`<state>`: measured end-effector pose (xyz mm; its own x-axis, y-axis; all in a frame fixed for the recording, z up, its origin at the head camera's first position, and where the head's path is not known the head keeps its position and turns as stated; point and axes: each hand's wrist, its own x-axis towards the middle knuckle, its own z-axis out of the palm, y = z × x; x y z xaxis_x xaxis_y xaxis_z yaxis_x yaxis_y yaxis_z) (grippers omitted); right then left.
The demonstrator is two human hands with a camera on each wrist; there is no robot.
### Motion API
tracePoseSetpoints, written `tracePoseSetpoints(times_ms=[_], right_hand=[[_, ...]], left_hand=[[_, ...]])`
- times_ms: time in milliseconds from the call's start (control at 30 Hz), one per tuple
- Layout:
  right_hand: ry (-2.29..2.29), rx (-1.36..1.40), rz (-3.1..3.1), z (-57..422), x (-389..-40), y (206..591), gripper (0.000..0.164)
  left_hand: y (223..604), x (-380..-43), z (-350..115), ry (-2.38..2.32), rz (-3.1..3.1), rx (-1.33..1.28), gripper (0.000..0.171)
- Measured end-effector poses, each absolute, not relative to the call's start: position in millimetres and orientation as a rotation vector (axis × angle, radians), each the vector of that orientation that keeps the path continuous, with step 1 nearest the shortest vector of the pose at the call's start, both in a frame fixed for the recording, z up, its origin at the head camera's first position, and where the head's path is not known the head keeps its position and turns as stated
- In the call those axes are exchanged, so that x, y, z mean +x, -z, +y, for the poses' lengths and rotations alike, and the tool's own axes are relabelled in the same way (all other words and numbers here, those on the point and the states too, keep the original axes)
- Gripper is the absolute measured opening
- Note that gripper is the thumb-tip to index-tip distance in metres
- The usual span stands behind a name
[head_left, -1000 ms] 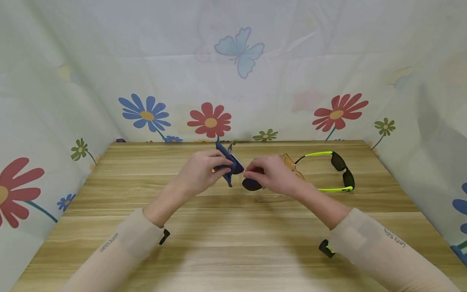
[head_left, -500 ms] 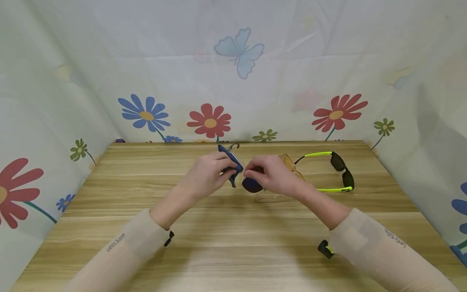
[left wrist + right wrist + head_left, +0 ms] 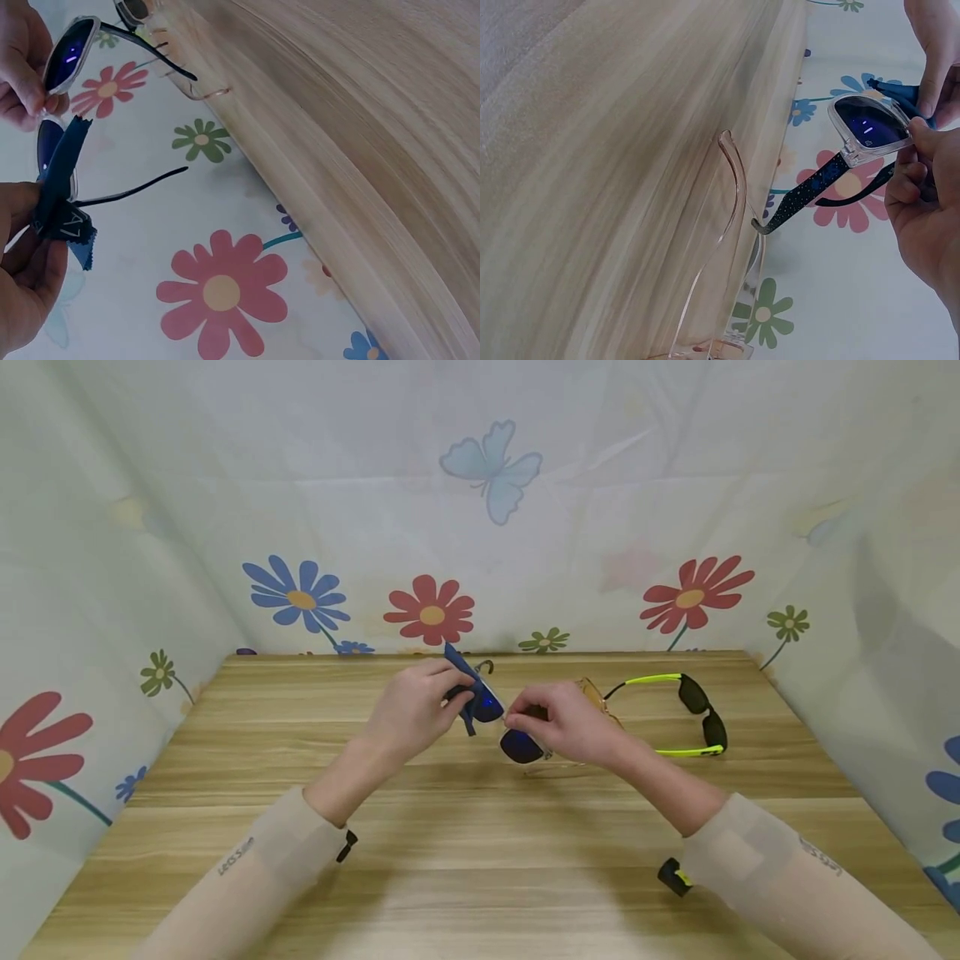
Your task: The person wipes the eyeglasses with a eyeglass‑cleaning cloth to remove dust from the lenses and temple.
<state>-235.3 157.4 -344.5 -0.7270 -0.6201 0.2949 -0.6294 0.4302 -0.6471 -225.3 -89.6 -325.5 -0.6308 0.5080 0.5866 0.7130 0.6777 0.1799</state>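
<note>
A pair of sunglasses with dark blue lenses, a clear frame and dark temples is held above the table. My right hand pinches it at the bridge between thumb and fingers. Thumb and fingers of my left hand grip a dark blue cleaning cloth with zigzag edges, beside the other lens. In the left wrist view the cloth partly covers that lens. The speckled temple hangs unfolded in the right wrist view.
On the wooden table, amber-tinted glasses lie behind my right hand, partly hidden by it. Farther right are black sunglasses with yellow-green temples. A floral curtain rises along the back and sides.
My left hand moves right with the cloth over the lens, then back left and slightly up, uncovering more of it. The right hand stays nearly still, keeping its pinch on the sunglasses.
</note>
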Motion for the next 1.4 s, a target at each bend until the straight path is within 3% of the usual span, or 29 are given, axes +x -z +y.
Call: tracePoseSetpoints(times_ms=[700,1400], right_hand=[[-1.463,1.017,-2.683,154.6,-236.9,350.2,0.014],[-1.411,1.038,-2.706,156.5,-235.4,347.7,0.012]], left_hand=[[331.4,-217.9,-73.9,0.456,-2.381,-1.108,0.012],[323.4,-230.3,-89.0,0.572,-2.386,-0.948,0.014]])
